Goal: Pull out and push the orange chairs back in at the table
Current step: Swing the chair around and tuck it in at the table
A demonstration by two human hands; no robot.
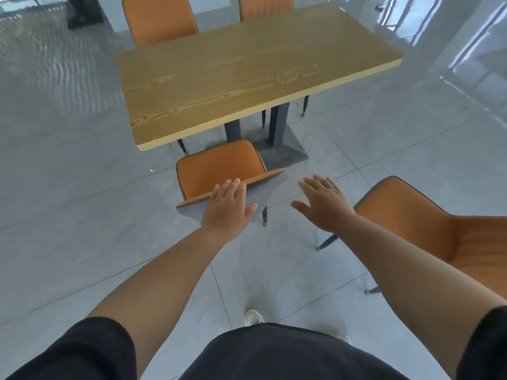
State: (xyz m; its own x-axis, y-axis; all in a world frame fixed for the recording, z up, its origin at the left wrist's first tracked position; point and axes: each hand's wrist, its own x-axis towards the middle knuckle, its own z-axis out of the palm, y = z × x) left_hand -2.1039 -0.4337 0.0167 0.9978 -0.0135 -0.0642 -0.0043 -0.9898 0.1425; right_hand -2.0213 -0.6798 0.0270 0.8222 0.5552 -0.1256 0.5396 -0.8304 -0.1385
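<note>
The worktop (247,78) has a matt wood-grain face with a pale, plain edge band. Its 2 posts (278,122) look like dark painted metal on a flat grey base (285,152). The chairs (219,171) wear smooth orange upholstery, leather-like, with dark piping, and the near one's back is grey cloth. Their thin dark legs (264,215) end in brassy tips. The floor (68,187) is pale grey tile, glossy, throwing back window light. The sleeves (96,349) are matt black cloth.

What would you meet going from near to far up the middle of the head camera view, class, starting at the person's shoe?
White shoe → left hand on the near orange chair's backrest → wooden table → two far orange chairs.
</note>
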